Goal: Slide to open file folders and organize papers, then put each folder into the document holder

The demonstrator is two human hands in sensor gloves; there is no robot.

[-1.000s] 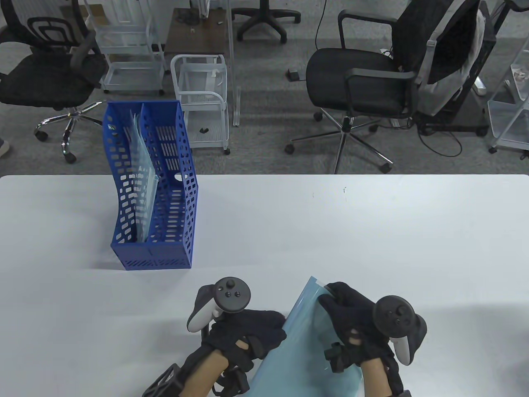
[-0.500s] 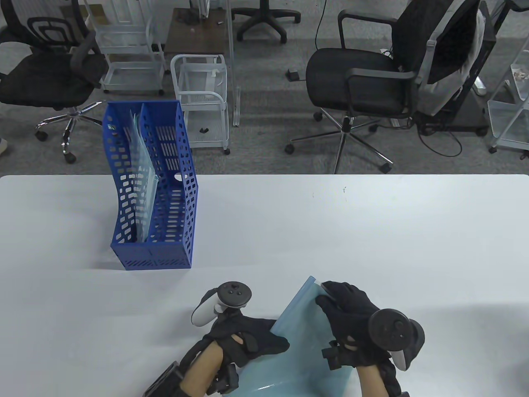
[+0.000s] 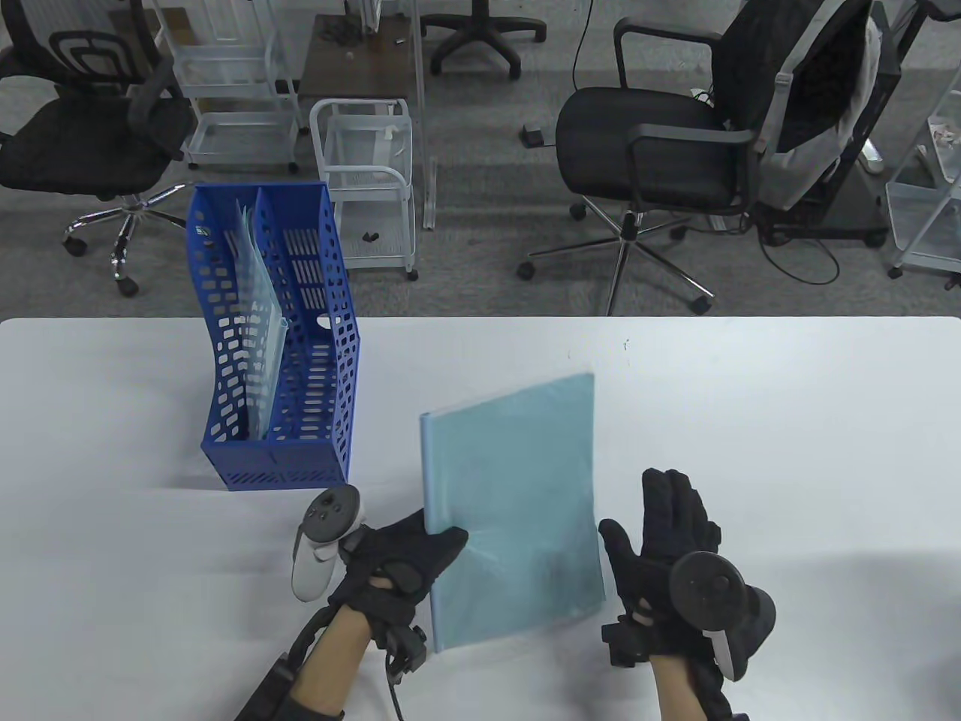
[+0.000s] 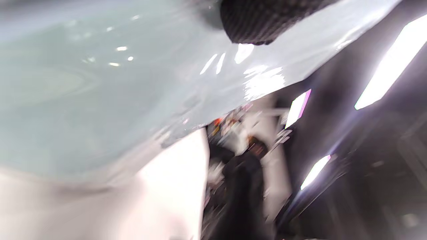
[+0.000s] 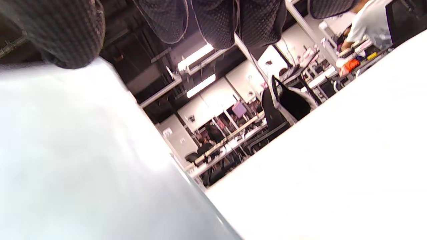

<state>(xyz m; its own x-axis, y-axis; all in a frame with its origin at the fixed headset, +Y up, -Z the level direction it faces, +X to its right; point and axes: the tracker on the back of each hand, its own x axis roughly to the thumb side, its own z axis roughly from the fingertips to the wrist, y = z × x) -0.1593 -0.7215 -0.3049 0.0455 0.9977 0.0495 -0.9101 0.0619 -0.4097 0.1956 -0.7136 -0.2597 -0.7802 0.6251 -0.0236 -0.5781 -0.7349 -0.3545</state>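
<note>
A pale blue file folder (image 3: 514,503) is raised above the white table (image 3: 751,420), its spine edge on the left. My left hand (image 3: 405,559) grips the folder low on that spine edge, thumb on its face; the blurred left wrist view shows the folder (image 4: 100,83) with a fingertip on it. Just right of the folder my right hand (image 3: 664,526) is open, fingers straight, holding nothing. In the right wrist view the folder (image 5: 66,160) fills the left side. The blue document holder (image 3: 281,353) stands at the table's left, with clear folders (image 3: 259,315) in its left slot.
Beyond the table's far edge are black office chairs (image 3: 661,150), white wire carts (image 3: 368,180) and cables on the grey floor. The document holder's right slot (image 3: 308,330) shows no folder in it.
The folder was tilted at the table's near edge, held by both hands. It has swung up and forward toward the holder in my left hand; my right hand has let go and opened.
</note>
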